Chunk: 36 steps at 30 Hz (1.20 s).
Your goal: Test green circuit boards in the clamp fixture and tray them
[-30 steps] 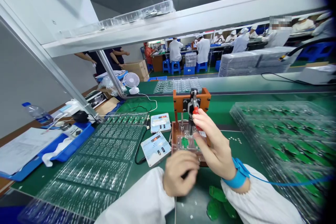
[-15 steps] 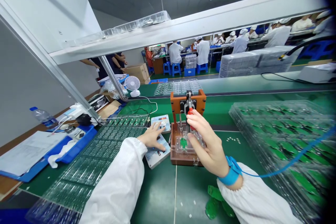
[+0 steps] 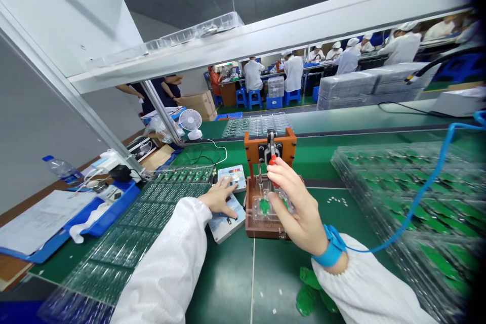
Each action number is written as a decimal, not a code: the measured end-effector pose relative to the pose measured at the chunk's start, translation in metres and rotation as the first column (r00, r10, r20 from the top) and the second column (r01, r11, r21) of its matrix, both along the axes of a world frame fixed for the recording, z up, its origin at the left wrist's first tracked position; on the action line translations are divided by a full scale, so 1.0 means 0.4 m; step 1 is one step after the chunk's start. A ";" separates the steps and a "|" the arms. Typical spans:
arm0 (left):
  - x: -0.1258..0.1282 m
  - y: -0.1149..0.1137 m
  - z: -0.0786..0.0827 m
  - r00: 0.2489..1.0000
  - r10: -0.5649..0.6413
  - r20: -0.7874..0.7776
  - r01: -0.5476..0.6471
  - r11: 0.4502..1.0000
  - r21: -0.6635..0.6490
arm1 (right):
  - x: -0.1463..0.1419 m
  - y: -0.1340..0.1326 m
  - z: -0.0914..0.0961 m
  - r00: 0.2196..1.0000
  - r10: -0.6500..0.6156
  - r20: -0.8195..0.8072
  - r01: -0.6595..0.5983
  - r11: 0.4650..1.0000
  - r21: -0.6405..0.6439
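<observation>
My left hand (image 3: 218, 197) lies with spread fingers over two white-and-blue electronic boxes. Its fingertips are at the rear box (image 3: 237, 174), which has a red digital display, and its thumb is over the front box (image 3: 228, 224). My right hand (image 3: 299, 210) has its fingers against the red handle (image 3: 272, 161) of a toggle clamp and partly hides it. The clamp is mounted on an orange and brown test fixture (image 3: 251, 149). Under it, a small green circuit board (image 3: 265, 206) sits in a clear plate. A blue wrist strap (image 3: 329, 248) with a coiled cord circles my right wrist.
Clear trays of green boards (image 3: 402, 182) are stacked at right. Another tray array (image 3: 140, 217) covers the left. Loose green pieces (image 3: 307, 299) lie near my right sleeve. A small fan (image 3: 191, 121), a water bottle (image 3: 63, 168) and a blue bin (image 3: 123, 202) stand at left.
The blue wrist cord has swung upward at the right. Both hands keep nearly the same places, at the boxes and the clamp handle. The view has shifted slightly.
</observation>
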<state>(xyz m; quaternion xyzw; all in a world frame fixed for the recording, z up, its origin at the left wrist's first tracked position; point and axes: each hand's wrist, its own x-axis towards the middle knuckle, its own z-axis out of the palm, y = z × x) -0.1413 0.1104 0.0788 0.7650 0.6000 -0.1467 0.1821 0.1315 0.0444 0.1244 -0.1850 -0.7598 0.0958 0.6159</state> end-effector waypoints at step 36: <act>-0.019 -0.017 0.026 0.997 0.024 -0.076 -0.026 0.999 -0.020 | -0.002 0.000 -0.009 1.000 0.000 -0.009 0.000 1.000 -0.018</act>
